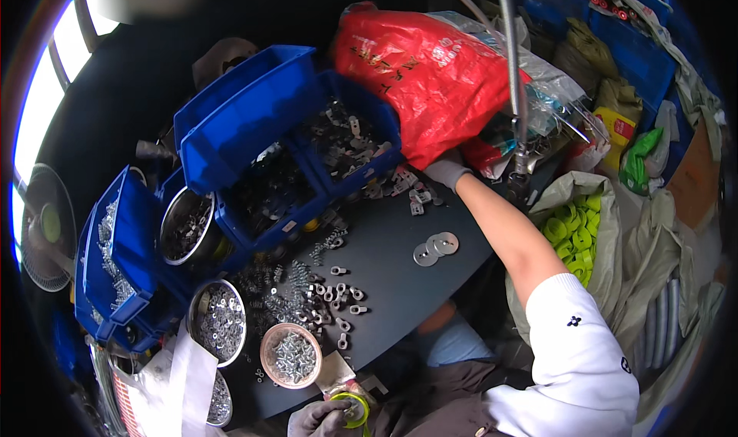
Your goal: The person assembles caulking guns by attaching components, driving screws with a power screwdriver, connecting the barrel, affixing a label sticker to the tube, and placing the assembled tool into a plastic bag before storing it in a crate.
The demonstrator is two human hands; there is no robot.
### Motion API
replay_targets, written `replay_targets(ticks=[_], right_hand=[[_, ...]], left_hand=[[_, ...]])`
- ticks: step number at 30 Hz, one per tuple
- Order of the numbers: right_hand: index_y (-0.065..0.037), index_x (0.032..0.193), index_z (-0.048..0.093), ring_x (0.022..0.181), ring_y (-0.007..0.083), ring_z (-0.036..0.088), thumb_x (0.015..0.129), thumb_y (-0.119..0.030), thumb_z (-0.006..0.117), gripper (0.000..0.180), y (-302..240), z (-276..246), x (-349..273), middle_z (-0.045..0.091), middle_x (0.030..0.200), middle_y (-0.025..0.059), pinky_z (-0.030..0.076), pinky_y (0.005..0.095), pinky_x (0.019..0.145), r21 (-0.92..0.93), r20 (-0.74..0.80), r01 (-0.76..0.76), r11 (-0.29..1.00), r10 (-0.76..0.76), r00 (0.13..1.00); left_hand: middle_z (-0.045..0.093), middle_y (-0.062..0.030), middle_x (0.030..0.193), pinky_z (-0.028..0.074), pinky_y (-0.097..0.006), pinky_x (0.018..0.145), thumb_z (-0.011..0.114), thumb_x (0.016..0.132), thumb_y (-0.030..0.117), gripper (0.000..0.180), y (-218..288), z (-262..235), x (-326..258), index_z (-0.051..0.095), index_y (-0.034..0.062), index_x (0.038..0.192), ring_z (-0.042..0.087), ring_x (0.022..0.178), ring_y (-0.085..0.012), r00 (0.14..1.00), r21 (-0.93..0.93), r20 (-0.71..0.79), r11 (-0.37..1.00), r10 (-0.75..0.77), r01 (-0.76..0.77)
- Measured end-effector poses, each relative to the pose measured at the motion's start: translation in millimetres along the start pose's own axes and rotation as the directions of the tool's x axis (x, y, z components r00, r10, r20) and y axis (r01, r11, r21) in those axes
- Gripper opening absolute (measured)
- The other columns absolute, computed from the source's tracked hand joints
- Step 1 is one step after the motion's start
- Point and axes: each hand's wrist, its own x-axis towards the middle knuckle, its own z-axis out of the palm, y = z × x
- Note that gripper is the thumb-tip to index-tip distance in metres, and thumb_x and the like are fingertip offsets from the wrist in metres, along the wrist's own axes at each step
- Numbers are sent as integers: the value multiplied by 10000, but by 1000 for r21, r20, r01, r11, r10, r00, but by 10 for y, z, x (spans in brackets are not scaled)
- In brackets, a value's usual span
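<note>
Near the lower edge, my left hand (317, 420) in a grey glove pinches a lime-green round plastic piece (355, 411) with a metallic middle. My right arm stretches away across the bench, and my gloved right hand (447, 172) reaches to the lower edge of a red plastic bag (430, 76). The bag hides the fingers of that hand. Small metal parts (417, 199) lie just left of it. Between me and that hand, several round metal discs (437, 248) overlap on the dark bench top (400, 299).
Blue bins (246, 122) of metal parts fill the far left. Springs (288, 299) and small metal fittings (342, 325) lie scattered near a pink bowl of screws (292, 356) and a steel bowl of washers (217, 322). A sack of lime-green pieces (573, 237) stands at right, beside an upright metal pole (516, 91).
</note>
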Motion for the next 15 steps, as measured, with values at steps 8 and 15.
replay_targets(ticks=[8, 15], right_hand=[[-163, 1322, 490, 1235, 389, 451, 807, -437, 600, 594, 108, 51, -534, 469, 1335, 190, 367, 490, 1030, -293, -70, -68, 954, 50, 996], [-115, 1283, 505, 1212, 493, 390, 796, -367, 627, 561, 48, -262, -1064, 426, 1298, 232, 405, 532, 941, 4, -138, 9, 1000, -9, 990]], left_hand=[[647, -8, 939, 480, -208, 748, 588, 925, 44, 179, 26, 101, -23, 634, -18, 1086, 572, 835, -67, 1000, 14, -11, 1000, 18, -18], [666, -130, 797, 512, -300, 686, 592, 899, 101, 161, 302, 110, 120, 665, -8, 993, 658, 719, -204, 962, 423, 10, 871, 272, -251]])
